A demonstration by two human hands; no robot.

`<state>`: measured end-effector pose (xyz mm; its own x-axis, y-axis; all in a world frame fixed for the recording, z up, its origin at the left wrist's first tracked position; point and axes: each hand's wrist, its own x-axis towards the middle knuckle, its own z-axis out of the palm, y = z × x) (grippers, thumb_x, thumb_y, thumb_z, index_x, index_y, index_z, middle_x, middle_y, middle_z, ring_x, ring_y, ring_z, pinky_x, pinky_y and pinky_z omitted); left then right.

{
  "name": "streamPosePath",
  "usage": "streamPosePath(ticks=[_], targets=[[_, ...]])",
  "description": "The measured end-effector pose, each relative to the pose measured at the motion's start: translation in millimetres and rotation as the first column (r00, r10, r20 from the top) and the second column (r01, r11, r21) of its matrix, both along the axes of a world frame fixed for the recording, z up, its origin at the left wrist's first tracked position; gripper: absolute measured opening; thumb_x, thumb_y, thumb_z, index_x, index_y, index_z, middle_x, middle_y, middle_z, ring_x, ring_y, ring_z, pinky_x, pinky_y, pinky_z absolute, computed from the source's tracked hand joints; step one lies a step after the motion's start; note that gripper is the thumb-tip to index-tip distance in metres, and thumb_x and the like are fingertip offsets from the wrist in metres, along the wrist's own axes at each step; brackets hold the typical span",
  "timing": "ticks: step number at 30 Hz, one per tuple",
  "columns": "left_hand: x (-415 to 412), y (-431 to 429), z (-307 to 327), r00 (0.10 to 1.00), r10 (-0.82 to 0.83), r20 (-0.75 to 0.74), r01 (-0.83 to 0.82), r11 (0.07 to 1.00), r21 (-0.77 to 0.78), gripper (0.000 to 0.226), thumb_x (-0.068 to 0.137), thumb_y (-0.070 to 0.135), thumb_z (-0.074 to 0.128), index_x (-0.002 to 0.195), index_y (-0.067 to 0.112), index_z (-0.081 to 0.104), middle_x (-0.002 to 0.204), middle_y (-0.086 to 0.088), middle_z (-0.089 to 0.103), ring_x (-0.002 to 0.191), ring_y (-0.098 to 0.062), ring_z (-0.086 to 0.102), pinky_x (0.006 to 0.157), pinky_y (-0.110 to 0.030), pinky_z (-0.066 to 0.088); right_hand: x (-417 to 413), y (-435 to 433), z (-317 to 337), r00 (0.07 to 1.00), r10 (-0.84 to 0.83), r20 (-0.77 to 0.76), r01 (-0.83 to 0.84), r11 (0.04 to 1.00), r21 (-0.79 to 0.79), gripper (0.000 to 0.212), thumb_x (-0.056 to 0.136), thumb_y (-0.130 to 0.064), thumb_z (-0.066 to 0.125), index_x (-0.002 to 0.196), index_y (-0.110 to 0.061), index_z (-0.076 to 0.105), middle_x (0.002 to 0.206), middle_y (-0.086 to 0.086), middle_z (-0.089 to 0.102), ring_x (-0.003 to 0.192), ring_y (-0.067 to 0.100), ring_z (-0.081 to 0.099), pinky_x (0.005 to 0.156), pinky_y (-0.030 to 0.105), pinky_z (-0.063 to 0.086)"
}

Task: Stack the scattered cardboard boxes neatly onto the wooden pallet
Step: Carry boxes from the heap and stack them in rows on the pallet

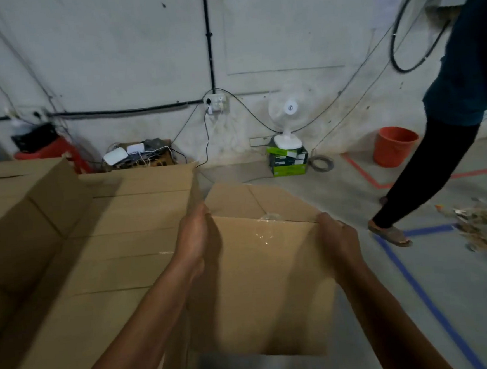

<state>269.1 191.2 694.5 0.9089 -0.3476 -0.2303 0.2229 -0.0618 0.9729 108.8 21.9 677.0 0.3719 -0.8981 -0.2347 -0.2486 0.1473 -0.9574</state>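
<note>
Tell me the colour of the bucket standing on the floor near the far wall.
Orange-red; the bucket shows best in the head view, the only one.

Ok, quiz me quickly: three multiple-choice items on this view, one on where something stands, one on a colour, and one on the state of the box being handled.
1. Where does the white fan stand?
A) on the green-and-black cartons
B) on the bare floor
C) on a shelf

2. What colour is the bucket?
A) blue
B) orange
C) white

3. How is the taped box right now?
A) lying untouched on the floor
B) held by one hand only
C) held between both hands

Answers:
1 A, the fan's base sits on top of those cartons.
2 B, the bucket is plainly orange.
3 C, the left hand presses its left side and the right hand grips its right top corner.
</note>
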Motion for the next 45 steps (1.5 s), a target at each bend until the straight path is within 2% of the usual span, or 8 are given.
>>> streamPosePath(ticks=[8,15,23,29,33,36,41,45], targets=[[84.7,-91.7,10.3,0.970,0.237,0.059,-0.237,0.971,-0.008,0.056,0.071,0.051,0.046,0.097,0.010,0.073,0.102,-0.012,0.075,0.103,-0.039,0.066,0.096,-0.055,0.051,123.6,-123.4,24.8,0.981,0.185,0.060,-0.185,0.983,-0.009,0.029,0.084,-0.042,0.063,0.082,-0.014,0.071,0.084,0.008,0.071,0.085,0.031,0.066,0.080,0.046,0.053],[153.8,-118.1,20.2,0.884,0.455,0.109,-0.450,0.891,-0.065,0.044,0.087,0.051,0.047,0.106,0.021,0.072,0.117,-0.006,0.071,0.115,-0.027,0.062,0.109,-0.049,0.044,243.4,-171.0,32.7,0.921,0.374,0.108,-0.373,0.927,-0.034,0.030,0.076,-0.049,0.065,0.084,-0.021,0.074,0.088,0.001,0.073,0.090,0.027,0.067,0.086,0.048,0.056],[282.2,-144.4,6.4,0.804,0.593,0.057,-0.586,0.804,-0.095,0.026,0.100,0.030,0.043,0.093,0.022,0.067,0.103,-0.003,0.067,0.102,-0.023,0.058,0.092,-0.042,0.044,416.1,-200.6,17.8,0.846,0.512,0.145,-0.520,0.854,0.020,0.022,0.074,-0.044,0.071,0.078,-0.022,0.076,0.077,-0.004,0.074,0.087,0.027,0.070,0.081,0.043,0.055],[401.0,-155.3,4.0,0.743,0.662,0.101,-0.657,0.749,-0.084,0.027,0.103,0.034,0.041,0.101,0.024,0.066,0.105,0.000,0.067,0.102,-0.020,0.060,0.095,-0.044,0.046,558.1,-220.6,29.6,0.701,0.708,0.084,-0.713,0.699,0.055,0.028,0.082,-0.049,0.070,0.097,-0.025,0.071,0.106,0.002,0.073,0.101,0.027,0.067,0.097,0.050,0.054],[466.0,-164.3,15.0,0.729,0.670,0.137,-0.670,0.740,-0.059,0.024,0.102,0.029,0.045,0.091,0.020,0.064,0.095,-0.005,0.065,0.097,-0.028,0.060,0.087,-0.044,0.047,637.0,-240.7,50.0,0.542,0.838,0.070,-0.840,0.536,0.091,0.033,0.095,-0.049,0.062,0.119,-0.027,0.065,0.106,-0.001,0.072,0.096,0.022,0.068,0.077,0.038,0.054],[506.5,-173.1,12.5,0.684,0.723,0.102,-0.718,0.691,-0.082,0.022,0.101,0.025,0.047,0.088,0.018,0.064,0.094,-0.007,0.064,0.100,-0.032,0.060,0.088,-0.044,0.047,688.3,-246.4,50.7,0.528,0.846,0.072,-0.848,0.523,0.083,0.041,0.096,-0.046,0.061,0.130,-0.025,0.059,0.106,-0.002,0.067,0.095,0.021,0.064,0.068,0.032,0.047],[568.4,-199.5,3.4,0.609,0.785,0.110,-0.774,0.619,-0.136,0.026,0.099,0.022,0.049,0.096,0.022,0.075,0.089,0.007,0.074,0.097,-0.020,0.065,0.085,-0.038,0.049,773.4,-262.0,31.0,0.522,0.848,0.095,-0.853,0.519,0.062,0.006,0.099,-0.035,0.059,0.099,-0.029,0.061,0.094,-0.006,0.065,0.084,0.014,0.061,0.062,0.029,0.042],[622.4,-229.6,-5.8,0.549,0.819,0.167,-0.808,0.571,-0.145,0.029,0.102,0.025,0.048,0.110,0.027,0.075,0.106,0.004,0.075,0.106,-0.019,0.067,0.093,-0.038,0.052,847.4,-282.1,14.1,0.499,0.858,0.118,-0.866,0.490,0.101,0.013,0.094,-0.034,0.065,0.097,-0.022,0.068,0.096,0.005,0.073,0.087,0.023,0.070,0.066,0.031,0.051]])
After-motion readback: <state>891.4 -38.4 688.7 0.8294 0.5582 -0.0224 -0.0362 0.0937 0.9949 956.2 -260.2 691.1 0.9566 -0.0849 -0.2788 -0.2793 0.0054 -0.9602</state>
